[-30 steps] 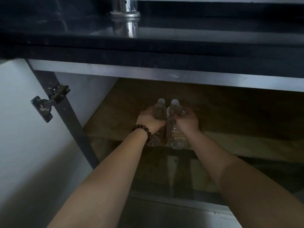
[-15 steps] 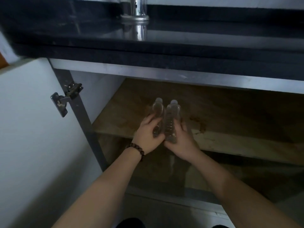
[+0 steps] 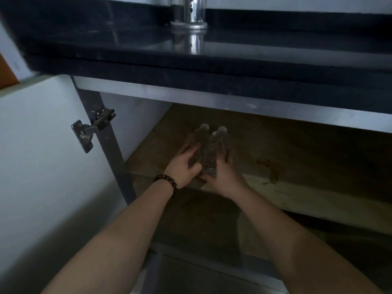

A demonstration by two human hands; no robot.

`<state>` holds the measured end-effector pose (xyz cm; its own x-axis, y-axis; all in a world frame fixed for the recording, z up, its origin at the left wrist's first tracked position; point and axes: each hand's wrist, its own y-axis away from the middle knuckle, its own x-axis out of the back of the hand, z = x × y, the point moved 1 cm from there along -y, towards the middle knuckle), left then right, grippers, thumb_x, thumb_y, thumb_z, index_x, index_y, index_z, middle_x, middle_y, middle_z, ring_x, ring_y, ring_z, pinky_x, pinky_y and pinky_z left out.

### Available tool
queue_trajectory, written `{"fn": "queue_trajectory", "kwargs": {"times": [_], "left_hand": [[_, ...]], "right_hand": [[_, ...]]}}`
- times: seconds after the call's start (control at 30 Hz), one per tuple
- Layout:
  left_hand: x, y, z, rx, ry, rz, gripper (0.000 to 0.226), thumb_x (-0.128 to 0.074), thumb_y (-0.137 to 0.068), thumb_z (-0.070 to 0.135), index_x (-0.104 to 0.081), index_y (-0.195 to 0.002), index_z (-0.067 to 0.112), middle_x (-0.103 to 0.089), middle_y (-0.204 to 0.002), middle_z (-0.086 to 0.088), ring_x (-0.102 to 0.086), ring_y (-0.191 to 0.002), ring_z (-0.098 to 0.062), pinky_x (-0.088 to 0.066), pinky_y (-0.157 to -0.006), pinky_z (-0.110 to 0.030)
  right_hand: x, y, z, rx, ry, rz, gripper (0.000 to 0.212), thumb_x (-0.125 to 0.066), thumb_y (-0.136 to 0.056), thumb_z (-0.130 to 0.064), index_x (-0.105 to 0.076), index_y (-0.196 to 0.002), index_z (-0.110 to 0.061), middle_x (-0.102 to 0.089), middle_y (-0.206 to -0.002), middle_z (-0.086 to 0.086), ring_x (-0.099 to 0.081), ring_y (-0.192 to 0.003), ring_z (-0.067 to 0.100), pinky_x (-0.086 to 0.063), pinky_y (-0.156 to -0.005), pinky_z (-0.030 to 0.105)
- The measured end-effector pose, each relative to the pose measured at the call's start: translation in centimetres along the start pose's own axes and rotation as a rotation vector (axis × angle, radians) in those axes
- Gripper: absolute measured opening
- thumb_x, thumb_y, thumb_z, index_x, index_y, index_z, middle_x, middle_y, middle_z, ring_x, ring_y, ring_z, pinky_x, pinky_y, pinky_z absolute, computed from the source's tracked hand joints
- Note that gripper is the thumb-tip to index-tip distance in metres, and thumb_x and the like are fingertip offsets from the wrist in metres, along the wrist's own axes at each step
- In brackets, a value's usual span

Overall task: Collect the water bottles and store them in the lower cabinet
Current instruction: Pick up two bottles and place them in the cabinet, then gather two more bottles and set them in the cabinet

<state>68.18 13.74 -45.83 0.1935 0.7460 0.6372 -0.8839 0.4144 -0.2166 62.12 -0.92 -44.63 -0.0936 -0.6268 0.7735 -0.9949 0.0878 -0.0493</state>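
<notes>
Two clear plastic water bottles stand side by side on the wooden shelf [image 3: 297, 164] inside the open lower cabinet, their caps pointing away from me. My left hand [image 3: 183, 167], with a bead bracelet on its wrist, lies against the left bottle [image 3: 201, 141], fingers stretched forward along its side and the thumb across its front. On the other side, my right hand [image 3: 222, 177] cups the base of the right bottle [image 3: 216, 149], its fingers straight along that bottle's right side. The bottles touch each other between my hands.
The white cabinet door [image 3: 42, 166] hangs open on the left, with a metal hinge [image 3: 91, 130] on the grey frame post. A black countertop [image 3: 233, 60] overhangs above, carrying a chrome tap base [image 3: 188, 15]. The shelf runs on to the right, stained in places.
A second ago both hands were wrapped around the raised bottles. The bottles have come down onto the shelf, and my hands have slid to their bases with fingers straightened.
</notes>
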Motion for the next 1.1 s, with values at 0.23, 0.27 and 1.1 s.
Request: {"fn": "queue_trajectory", "kwargs": {"times": [0.23, 0.27, 1.1], "left_hand": [[1.3, 0.3, 2.2, 0.126, -0.229, -0.193, 0.063, -0.045, -0.092, 0.041, -0.022, -0.149, 0.032, -0.029, -0.153, -0.011, -0.035, -0.133, -0.028, -0.028, -0.104, -0.031], [1.7, 1.0, 2.9, 0.158, -0.260, -0.195, 0.061, -0.046, -0.094, 0.039, -0.024, -0.149, 0.027, -0.034, -0.150, -0.015, -0.038, -0.131, -0.030, -0.030, -0.103, -0.030], [13.6, 18.6, 40.7, 0.061, -0.376, -0.425, 0.068, -0.029, -0.095, 0.054, -0.007, -0.152, 0.024, -0.007, -0.160, 0.000, 0.005, -0.147, -0.018, 0.002, -0.118, -0.039]], "right_hand": [[2.3, 0.4, -0.6, -0.055, 0.036, -0.196, 0.092, -0.050, -0.089, -0.056, 0.011, -0.151, -0.025, -0.015, -0.158, 0.010, -0.032, -0.138, 0.029, -0.033, -0.109, 0.041], [3.0, 1.1, -1.0, -0.055, 0.047, -0.202, 0.091, -0.048, -0.090, -0.056, 0.013, -0.151, -0.023, -0.008, -0.160, 0.010, -0.022, -0.142, 0.028, -0.027, -0.113, 0.043], [31.5, 32.6, -18.0, -0.538, 0.222, 0.056, 0.068, -0.028, -0.094, -0.059, -0.013, -0.152, -0.026, 0.007, -0.161, 0.003, 0.017, -0.145, 0.017, 0.003, -0.119, 0.040]]}}
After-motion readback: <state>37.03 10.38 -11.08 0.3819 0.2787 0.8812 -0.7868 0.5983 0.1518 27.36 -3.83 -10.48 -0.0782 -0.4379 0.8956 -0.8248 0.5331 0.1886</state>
